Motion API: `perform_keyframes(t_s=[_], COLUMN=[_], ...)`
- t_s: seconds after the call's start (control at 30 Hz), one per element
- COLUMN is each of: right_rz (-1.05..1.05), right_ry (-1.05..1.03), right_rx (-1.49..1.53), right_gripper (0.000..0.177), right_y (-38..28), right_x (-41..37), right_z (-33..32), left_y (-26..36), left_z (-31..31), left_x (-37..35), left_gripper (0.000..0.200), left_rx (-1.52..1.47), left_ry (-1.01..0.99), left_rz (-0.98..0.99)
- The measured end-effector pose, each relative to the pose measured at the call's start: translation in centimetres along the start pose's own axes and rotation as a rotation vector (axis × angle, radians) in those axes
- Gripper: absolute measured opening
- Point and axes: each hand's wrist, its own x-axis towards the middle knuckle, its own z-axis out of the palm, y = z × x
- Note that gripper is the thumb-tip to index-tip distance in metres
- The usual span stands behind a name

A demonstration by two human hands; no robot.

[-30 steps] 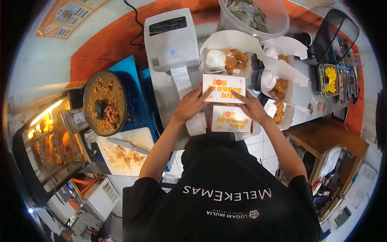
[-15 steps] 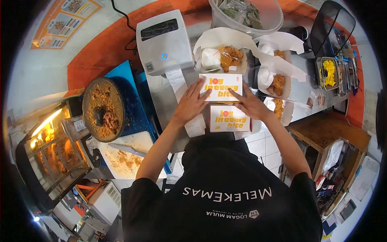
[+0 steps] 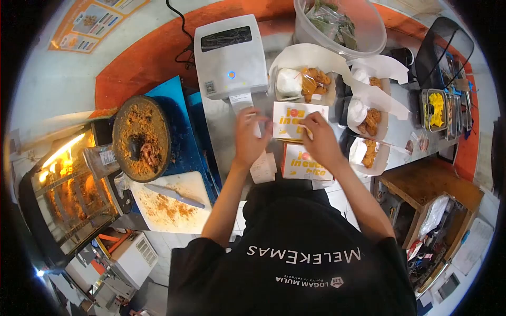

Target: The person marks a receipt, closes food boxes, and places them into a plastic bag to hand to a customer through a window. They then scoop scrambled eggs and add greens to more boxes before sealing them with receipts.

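My left hand [image 3: 250, 142] is over the printed paper strip [image 3: 241, 101] below the label printer [image 3: 231, 58]. Its fingers are curved and its thumb stands apart; I see no grip on the strip. Above the closed white box with yellow lettering [image 3: 287, 121] is my right hand [image 3: 322, 143], fingertips drawn together. Whether something small is between them I cannot make out. A second closed lettered box [image 3: 303, 166] lies nearer my body, partly under my right wrist. Printed paper [image 3: 263, 169] lies left of it.
Open boxes of rice and fried chicken [image 3: 316, 84] stand behind and at right. A clear tub [image 3: 340, 31] holds leaves in plastic. Left are a stone mortar [image 3: 141, 139], a knife [image 3: 176, 196] on a cutting board [image 3: 197, 184], and a lit glass cabinet [image 3: 74, 184].
Both hands have come up off the upper box. The left has moved over the paper strip, and the right hand's fingers have drawn together. The whole view has shifted a little.
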Motion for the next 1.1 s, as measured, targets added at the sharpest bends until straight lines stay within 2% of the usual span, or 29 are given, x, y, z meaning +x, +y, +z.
perform_keyframes(t_s=[0.03, 0.07, 0.1, 0.13, 0.2, 0.27, 0.33, 0.4, 0.47, 0.53, 0.63, 0.73, 0.83, 0.93, 1.03, 1.07, 1.1], right_rz=[0.012, 0.113, 0.051, -0.009, 0.035, 0.125, 0.285, 0.321, 0.329, 0.287, 0.333, 0.306, 0.288, 0.284, 0.321, 0.33, 0.254], right_ry=[0.042, -0.021, 0.047, 0.111, 0.097, 0.021, -0.125, -0.138, -0.116, -0.06, -0.056, -0.064, -0.07, -0.048, -0.029, -0.008, 0.065], right_rx=[0.195, 0.389, 0.345, 0.3, 0.152, 0.16, 0.331, 0.523, 0.669, 0.766, 0.85, 0.823, 0.802, 0.779, 0.73, 0.608, 0.524], right_gripper=[0.025, 0.027, 0.029, 0.031, 0.031, 0.031, 0.031, 0.027, 0.023, 0.02, 0.014, 0.018, 0.022, 0.022, 0.022, 0.027, 0.028], right_y=[-0.7, -2.4, -2.6, -2.1, -1.4, -1.4, -1.4, -1.3, -1.8, -2.6, -2.9, -3.2, -2.7, -2.9, -3.1, -3.1, -3.6], right_x=[1.3, 2.6, 3.9, 4.9, 6.6, 7.7, 7.8, 7.0, 6.0, 5.5, 5.5, 5.6, 5.8, 5.8, 5.2, 4.3, 3.7], right_z=[1.8, 2.9, 5.6, 8.7, 13.4, 14.3, 13.8, 13.3, 12.9, 12.2, 11.9, 11.3, 11.3, 11.6, 12.3, 12.1, 11.1], left_y=[-0.7, -1.3, -2.1, -3.6, -7.1, -6.3, -5.7, -3.2, -0.8, 0.0, -1.5, -1.7, -2.2, -2.9, -3.2, -2.9, -2.2], left_z=[-0.2, -0.4, -0.6, -0.6, -0.5, -2.6, -3.9, -5.1, -6.5, -7.1, -7.3, -8.0, -7.5, -6.9, -6.7, -6.6, -6.7], left_x=[0.1, 0.0, -0.5, -1.2, -1.7, -0.9, -0.6, 0.2, 1.4, 2.1, 3.0, 4.1, 4.1, 3.6, 3.0, 2.6, 2.4], left_gripper=[0.043, 0.044, 0.046, 0.047, 0.049, 0.047, 0.045, 0.038, 0.031, 0.022, 0.023, 0.023, 0.021, 0.018, 0.019, 0.021, 0.023], left_rx=[0.029, 0.055, 0.082, -0.133, -0.566, -0.636, -0.702, -0.186, 0.069, 0.068, 0.036, 0.041, -0.138, -0.238, -0.054, -0.049, -0.046], left_ry=[0.145, 0.286, 0.424, 0.338, 0.177, 0.142, 0.147, 0.201, 0.162, 0.056, -0.123, -0.187, -0.193, -0.133, 0.285, 0.398, 0.513], left_rz=[-0.087, -0.173, -0.263, -0.324, -0.433, -0.511, -0.584, -0.304, -0.108, 0.008, 0.026, 0.075, -0.04, -0.139, -0.194, -0.189, -0.183])
